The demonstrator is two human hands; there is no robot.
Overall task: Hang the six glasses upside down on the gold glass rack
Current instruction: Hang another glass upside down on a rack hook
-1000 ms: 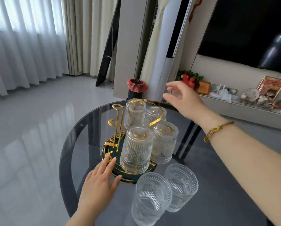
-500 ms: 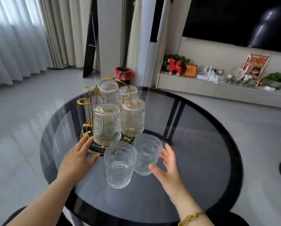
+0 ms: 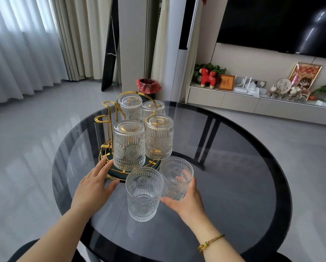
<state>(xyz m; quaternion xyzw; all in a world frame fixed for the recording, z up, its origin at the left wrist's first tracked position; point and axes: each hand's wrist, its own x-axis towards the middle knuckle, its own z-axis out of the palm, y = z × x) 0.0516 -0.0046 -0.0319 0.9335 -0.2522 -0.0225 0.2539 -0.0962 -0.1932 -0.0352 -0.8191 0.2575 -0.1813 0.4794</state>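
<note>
A second ago my right hand point(image 3: 185, 201) was stretched far out past the rack; half a second ago it had come back and hung open just right of the two loose glasses. Now it has closed on the right-hand one: my fingers point(image 3: 191, 183) wrap the far side of that glass point(image 3: 176, 175) and my thumb presses its near side, low down. It looks tipped a little towards me, mouth up, though I cannot tell whether its base has left the tabletop point(image 3: 234, 167) yet.

My left hand point(image 3: 94, 188) has hardly moved. It rests flat with fingers spread loosely, holding nothing, its tips touching the near-left edge of the rack's round base, steadying it as before.

The gold rack point(image 3: 109, 118) stands on the far-left part of the tabletop with four glasses point(image 3: 129, 144) already hanging on it, mouths down. Two gold prongs on its left side show bare, so those are where I judge the last two belong.

The other loose glass point(image 3: 144, 193) stands upright, just left of the one I hold and very close to it, nearest to me of all.

So four are done, the fifth is in my grasp, and the sixth waits. Next I would need to lift, turn it over and carry it round the hung glasses to a bare prong on the left. The risk I see is knocking the neighbour glass as I lift, or clinking against the front hung pair.
</note>
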